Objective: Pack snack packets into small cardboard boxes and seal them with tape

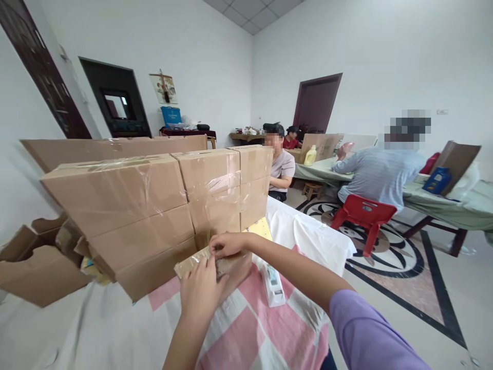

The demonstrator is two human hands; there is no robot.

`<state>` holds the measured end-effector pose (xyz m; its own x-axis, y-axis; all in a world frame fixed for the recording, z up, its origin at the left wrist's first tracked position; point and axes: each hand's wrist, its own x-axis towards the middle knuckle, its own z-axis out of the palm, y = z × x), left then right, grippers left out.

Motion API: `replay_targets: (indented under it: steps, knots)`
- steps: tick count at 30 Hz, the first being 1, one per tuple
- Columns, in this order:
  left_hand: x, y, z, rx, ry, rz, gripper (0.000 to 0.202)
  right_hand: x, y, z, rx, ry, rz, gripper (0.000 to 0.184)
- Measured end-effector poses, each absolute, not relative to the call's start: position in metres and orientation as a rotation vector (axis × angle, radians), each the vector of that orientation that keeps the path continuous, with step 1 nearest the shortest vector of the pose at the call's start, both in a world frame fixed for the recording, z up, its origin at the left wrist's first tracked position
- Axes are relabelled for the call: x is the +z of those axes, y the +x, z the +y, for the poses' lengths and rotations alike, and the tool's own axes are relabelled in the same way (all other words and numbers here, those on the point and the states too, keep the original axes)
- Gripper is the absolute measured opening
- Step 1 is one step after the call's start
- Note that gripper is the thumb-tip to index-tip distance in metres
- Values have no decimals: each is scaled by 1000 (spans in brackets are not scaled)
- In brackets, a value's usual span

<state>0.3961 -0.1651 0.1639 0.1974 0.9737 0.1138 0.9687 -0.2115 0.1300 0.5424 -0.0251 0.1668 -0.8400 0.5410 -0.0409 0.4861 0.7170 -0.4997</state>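
A small brown cardboard box (239,270) with clear tape on its top lies on the cloth-covered table before me. My left hand (202,288) grips its near left side, fingers on the taped top and thumb along the side. My right hand (231,243) is closed, its fingers curled in a pinch over the box top near my left fingertips. What the pinch holds is hidden. Just behind the box stands a stacked wall of taped cartons (142,190). To the right of the box lies a white plastic item (273,288) with a label.
An open carton (42,277) stands at the left. Under the work lies a pink-and-white checked cloth (246,334). Across the aisle, a person in light blue (377,172) sits on a red chair (364,210) at a green-covered table (439,203). Further people sit behind the cartons.
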Motion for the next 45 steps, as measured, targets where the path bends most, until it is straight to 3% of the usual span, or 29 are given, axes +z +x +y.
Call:
replay_targets:
  steps: [5, 15, 24, 31, 40, 45]
  knots:
    - [163, 400, -164, 191, 2416, 1967, 48, 161, 545, -22, 823, -853, -2765, 4]
    - [166, 404, -172, 224, 2445, 1969, 35, 154, 541, -13, 969, -823, -2746, 6]
    - [163, 404, -170, 229, 2447, 1960, 35, 159, 538, -21, 774, -896, -2778, 8]
    - [162, 405, -170, 222, 2444, 1946, 34, 157, 536, -27, 496, -1056, -2714, 34]
    - [164, 405, -173, 311, 2439, 1960, 32, 154, 574, -47, 304, -1075, -2497, 46]
    - [163, 408, -171, 248, 2437, 1996, 35, 144, 616, -68, 327, -1123, -2336, 26]
